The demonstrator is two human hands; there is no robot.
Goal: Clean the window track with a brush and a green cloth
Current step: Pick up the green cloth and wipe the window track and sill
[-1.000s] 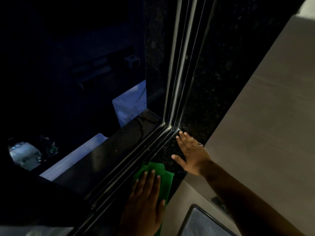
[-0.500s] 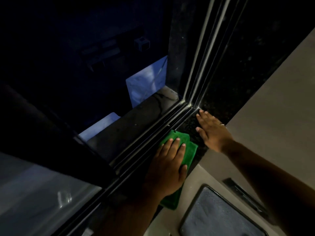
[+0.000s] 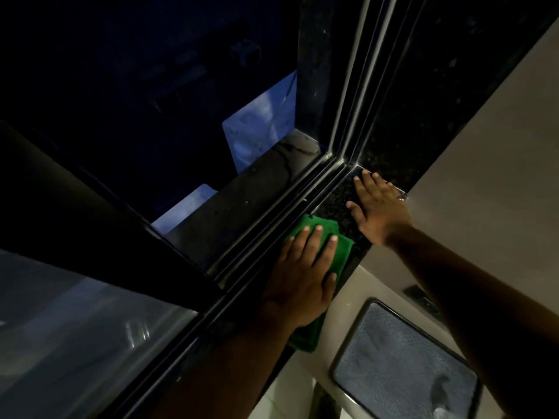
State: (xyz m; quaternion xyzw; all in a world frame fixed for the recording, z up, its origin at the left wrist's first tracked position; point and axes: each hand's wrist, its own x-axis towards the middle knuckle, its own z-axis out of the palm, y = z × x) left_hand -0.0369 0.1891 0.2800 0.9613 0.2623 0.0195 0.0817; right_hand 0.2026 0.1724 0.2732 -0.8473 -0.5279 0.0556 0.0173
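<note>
Count: 2 hands, 1 green cloth (image 3: 338,237), no more than 1 track run showing.
Left hand (image 3: 302,276): flat, fingers spread, pressing the cloth down, not gripping it.
Cloth: lies on the dark sill, its far edge at the window track (image 3: 272,225); the hand hides its middle.
Right hand (image 3: 378,207): palm down, released, braced on the sill near the corner, holding nothing.
Nearby: a grey textured panel (image 3: 405,367) lower right, a dark sash bar (image 3: 99,207) crossing left.
Beyond: night glass, dim; shapes there possibly reflections.
Change: both hands sit as 0.5 s ago; the view has barely shifted.
</note>
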